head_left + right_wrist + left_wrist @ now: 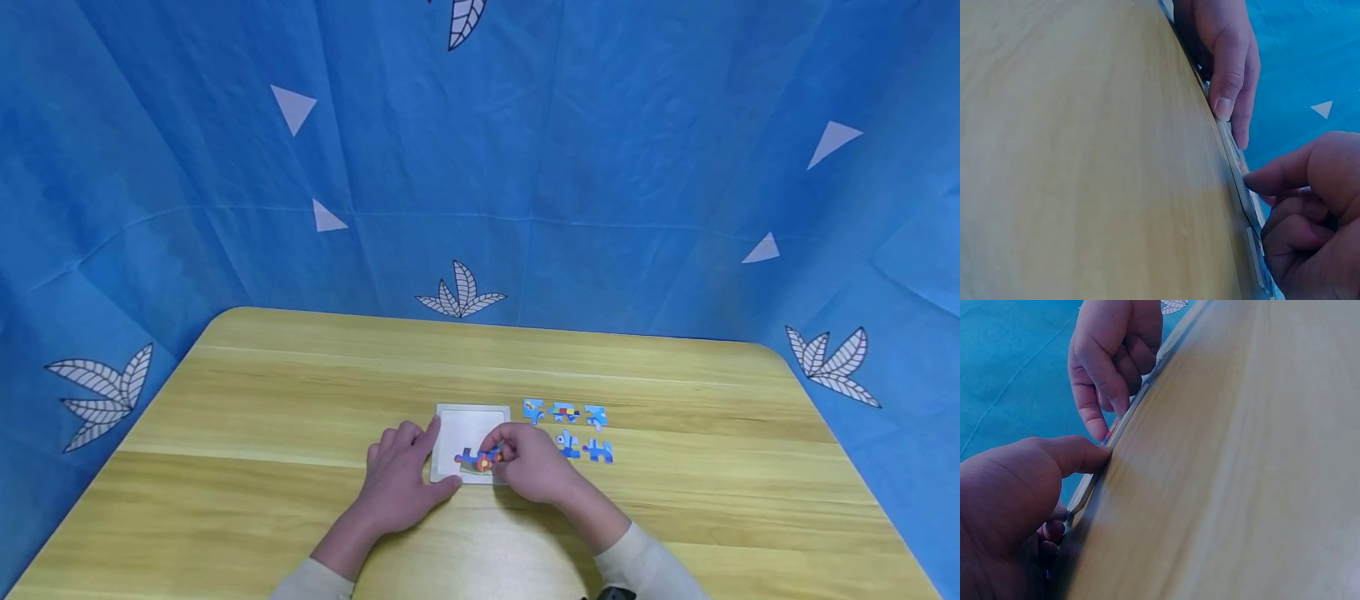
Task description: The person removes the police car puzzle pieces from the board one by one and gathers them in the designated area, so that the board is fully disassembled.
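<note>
A white square puzzle tray lies on the table. My left hand holds it at its lower left corner, thumb along the front edge and fingers at the left side. In the left wrist view, the left thumb touches the tray's edge. Over the tray's lower right part, my right hand pinches a jigsaw piece with a red and yellow round figure between thumb and index finger. Blue and green jigsaw parts show just left of it in the tray. The right fingers hide the tray's right edge.
Several loose blue jigsaw pieces lie right of the tray, among them one with coloured blocks and one near the right hand. The wooden table meets a blue patterned cloth behind it.
</note>
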Motion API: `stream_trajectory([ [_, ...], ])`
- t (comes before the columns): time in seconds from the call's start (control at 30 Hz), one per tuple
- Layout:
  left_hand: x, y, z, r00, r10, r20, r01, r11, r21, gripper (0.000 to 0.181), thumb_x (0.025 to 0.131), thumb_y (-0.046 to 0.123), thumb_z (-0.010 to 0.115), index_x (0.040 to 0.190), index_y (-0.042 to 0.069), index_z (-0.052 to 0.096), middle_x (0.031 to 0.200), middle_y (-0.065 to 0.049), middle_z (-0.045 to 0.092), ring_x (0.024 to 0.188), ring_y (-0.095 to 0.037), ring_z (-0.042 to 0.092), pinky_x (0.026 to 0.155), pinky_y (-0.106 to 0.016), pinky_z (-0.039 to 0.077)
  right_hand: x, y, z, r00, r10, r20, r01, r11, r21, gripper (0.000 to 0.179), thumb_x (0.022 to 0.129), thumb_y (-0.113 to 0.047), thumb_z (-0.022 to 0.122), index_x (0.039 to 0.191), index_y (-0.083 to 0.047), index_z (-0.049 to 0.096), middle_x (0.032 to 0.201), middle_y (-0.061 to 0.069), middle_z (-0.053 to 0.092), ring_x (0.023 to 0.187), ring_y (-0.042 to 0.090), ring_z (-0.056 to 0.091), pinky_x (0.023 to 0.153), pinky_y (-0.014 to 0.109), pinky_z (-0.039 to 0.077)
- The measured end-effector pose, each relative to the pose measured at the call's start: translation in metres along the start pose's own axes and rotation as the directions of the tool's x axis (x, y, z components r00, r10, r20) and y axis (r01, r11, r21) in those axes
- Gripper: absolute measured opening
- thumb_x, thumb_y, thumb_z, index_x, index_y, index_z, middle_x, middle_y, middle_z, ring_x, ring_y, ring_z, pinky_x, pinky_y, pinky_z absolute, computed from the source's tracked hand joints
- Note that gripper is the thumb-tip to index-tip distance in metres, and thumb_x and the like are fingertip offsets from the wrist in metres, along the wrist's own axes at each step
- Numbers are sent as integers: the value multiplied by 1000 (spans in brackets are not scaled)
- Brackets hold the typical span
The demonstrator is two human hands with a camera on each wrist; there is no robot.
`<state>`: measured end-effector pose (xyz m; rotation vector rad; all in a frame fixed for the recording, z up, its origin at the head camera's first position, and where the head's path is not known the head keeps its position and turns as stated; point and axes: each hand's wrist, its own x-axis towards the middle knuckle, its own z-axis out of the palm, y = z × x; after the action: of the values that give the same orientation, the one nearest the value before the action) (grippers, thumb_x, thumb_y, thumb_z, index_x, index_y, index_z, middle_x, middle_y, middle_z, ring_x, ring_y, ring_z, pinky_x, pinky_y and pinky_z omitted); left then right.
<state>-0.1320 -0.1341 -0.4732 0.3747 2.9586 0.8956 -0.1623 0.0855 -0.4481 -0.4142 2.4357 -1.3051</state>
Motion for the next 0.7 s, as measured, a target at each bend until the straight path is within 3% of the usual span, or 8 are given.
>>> stream_trajectory([
  [0.2, 4, 4, 2, 1000, 17, -2, -17, 1000, -5, 88, 83, 49, 75, 150, 0, 43, 102, 4, 42, 94, -20, 36, 85, -43, 27, -3, -1, -4, 999, -17, -30, 17, 1000, -9, 13, 87, -1, 71, 98, -7, 69, 61, -4, 41, 53, 11, 38, 52, 26, 33],
  [0.37, 1, 0, 3, 1000, 1, -13, -2, 1000, -4, 88, 83, 49, 75, 150, 2, 43, 103, 4, 43, 94, -19, 35, 84, -42, 26, 1, 0, 3, 999, -40, -17, 40, 999, -37, 16, 85, -9, 78, 98, -8, 69, 56, -7, 39, 48, 8, 35, 49, 25, 31],
  [0.7, 0, -2, 4, 999, 17, -34, -16, 1000, 4, 87, 82, 49, 76, 148, 1, 46, 103, 4, 44, 92, -19, 36, 82, -42, 27, 2, -2, 8, 998, -40, -49, 32, 988, -151, 12, 89, -14, 75, 99, -12, 69, 55, -9, 37, 47, 7, 33, 50, 26, 31],
])
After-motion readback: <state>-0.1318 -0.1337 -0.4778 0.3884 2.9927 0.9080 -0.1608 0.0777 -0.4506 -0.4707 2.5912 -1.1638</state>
